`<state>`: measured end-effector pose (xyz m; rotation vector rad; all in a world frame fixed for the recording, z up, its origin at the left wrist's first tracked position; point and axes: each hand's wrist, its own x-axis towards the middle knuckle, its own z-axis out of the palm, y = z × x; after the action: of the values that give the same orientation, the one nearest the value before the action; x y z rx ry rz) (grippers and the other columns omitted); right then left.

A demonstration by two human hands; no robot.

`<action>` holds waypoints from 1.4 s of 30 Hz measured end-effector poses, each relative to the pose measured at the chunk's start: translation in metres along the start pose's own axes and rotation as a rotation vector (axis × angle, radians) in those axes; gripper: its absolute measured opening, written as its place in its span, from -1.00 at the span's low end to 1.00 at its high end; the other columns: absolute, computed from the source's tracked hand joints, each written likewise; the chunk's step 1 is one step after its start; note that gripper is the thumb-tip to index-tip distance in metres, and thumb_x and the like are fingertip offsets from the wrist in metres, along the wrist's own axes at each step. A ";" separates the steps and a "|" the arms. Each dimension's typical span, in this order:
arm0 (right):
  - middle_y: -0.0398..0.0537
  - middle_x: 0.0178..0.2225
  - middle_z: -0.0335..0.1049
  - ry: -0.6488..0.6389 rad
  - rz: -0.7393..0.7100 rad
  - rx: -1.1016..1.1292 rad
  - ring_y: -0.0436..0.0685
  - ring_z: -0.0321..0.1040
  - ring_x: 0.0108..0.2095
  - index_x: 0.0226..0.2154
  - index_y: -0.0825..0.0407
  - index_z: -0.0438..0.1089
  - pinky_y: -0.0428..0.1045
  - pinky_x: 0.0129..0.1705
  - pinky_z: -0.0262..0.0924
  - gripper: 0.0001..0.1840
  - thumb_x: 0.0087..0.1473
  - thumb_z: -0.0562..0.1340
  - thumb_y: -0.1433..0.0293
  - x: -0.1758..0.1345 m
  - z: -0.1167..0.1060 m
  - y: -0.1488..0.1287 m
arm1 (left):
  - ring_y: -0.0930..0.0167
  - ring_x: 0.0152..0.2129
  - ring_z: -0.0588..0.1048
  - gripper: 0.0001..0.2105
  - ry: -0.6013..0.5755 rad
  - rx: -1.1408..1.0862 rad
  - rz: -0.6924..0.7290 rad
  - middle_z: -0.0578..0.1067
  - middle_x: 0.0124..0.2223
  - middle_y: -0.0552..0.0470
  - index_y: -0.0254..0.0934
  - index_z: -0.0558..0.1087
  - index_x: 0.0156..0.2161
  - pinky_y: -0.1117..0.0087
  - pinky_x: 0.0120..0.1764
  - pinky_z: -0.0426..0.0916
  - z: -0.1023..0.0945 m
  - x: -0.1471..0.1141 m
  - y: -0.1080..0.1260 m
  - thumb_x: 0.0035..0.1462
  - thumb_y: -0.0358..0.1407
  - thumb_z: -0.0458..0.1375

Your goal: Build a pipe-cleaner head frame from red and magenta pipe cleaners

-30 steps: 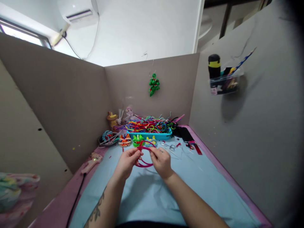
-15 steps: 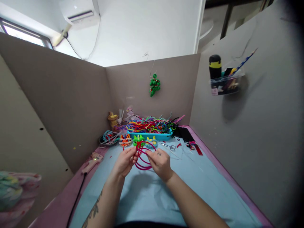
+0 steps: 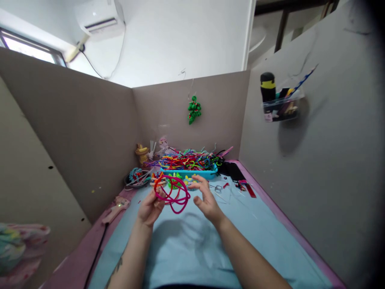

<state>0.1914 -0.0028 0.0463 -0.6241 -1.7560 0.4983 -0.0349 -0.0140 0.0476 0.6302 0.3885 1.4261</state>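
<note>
Magenta and red pipe cleaners [image 3: 180, 200], bent into loose overlapping loops, are pinched in my left hand [image 3: 151, 208] above the blue cloth. To the right of the loops is my right hand [image 3: 207, 200], its fingers spread and nothing in them. Behind the loops stand several small pipe-cleaner figures: an orange one [image 3: 155, 177], a green one [image 3: 177, 176] and a pale blue and yellow one [image 3: 190, 180]. The loops partly cover the orange and green figures.
A blue tray [image 3: 207, 175] heaped with coloured pipe cleaners stands at the back. Scissors [image 3: 218, 188] lie to the right, near a black flat object [image 3: 234, 171]. A pink glue gun [image 3: 116, 209] with a black cord rests at left, below a dark bowl [image 3: 136, 182]. Grey panels enclose three sides.
My right hand has let go of the pipe cleaners and spread its fingers. My left hand has moved slightly left, keeping the loops, which now show more rounded.
</note>
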 end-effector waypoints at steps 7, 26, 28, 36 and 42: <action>0.04 0.21 0.01 -0.204 0.049 -0.053 0.31 -0.29 0.27 -0.36 -0.01 0.41 0.29 0.21 -0.29 -0.65 0.00 0.18 0.06 -0.002 0.010 0.000 | 0.60 -0.60 0.24 -0.89 -0.021 -0.121 0.000 0.20 -0.51 0.12 -0.32 0.29 -0.47 0.68 -0.59 0.21 -0.013 0.003 -0.016 -0.03 -0.52 0.14; 0.08 0.17 0.09 -0.076 -0.007 0.059 0.30 -0.10 0.23 -0.33 -0.02 0.41 0.29 0.16 -0.11 -0.73 0.00 0.23 0.15 -0.005 0.012 0.003 | 0.47 -0.43 0.32 -0.76 -0.059 0.060 0.028 0.30 -0.42 0.09 -0.30 0.35 -0.54 0.41 -0.31 0.29 -0.010 0.002 -0.016 -0.26 -0.31 0.35; 0.13 0.08 0.18 0.114 0.029 0.070 0.24 0.10 0.13 -0.19 -0.02 0.32 0.23 0.09 0.05 -0.71 0.08 0.16 0.18 -0.005 0.011 0.006 | 0.48 -0.45 0.30 -0.75 0.003 0.198 0.123 0.32 -0.42 0.08 -0.30 0.39 -0.50 0.43 -0.34 0.26 0.001 0.001 -0.009 -0.26 -0.26 0.36; -0.09 -0.42 0.41 0.189 -0.143 -0.144 0.10 0.30 -0.34 -0.35 -0.02 0.37 0.04 -0.24 0.24 -0.92 0.03 0.18 0.45 -0.008 0.015 -0.011 | 0.40 -0.46 0.29 -0.85 -0.027 1.224 0.384 0.39 -0.48 0.02 -0.27 0.46 -0.54 0.45 -0.36 0.14 0.066 -0.016 -0.007 -0.03 -0.26 0.21; -0.16 -0.53 0.37 0.097 -0.024 -0.077 -0.01 0.27 -0.52 -0.45 0.02 0.36 -0.10 -0.47 0.19 -0.93 0.03 0.18 0.42 -0.011 0.027 -0.016 | 0.35 -0.41 0.33 -0.91 -0.044 1.295 0.474 0.42 -0.45 0.00 -0.22 0.48 -0.51 0.44 -0.33 0.16 0.070 -0.018 -0.025 -0.02 -0.34 0.19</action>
<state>0.1655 -0.0221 0.0413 -0.6696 -1.6955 0.3788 0.0246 -0.0445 0.0844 1.8800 1.2100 1.4705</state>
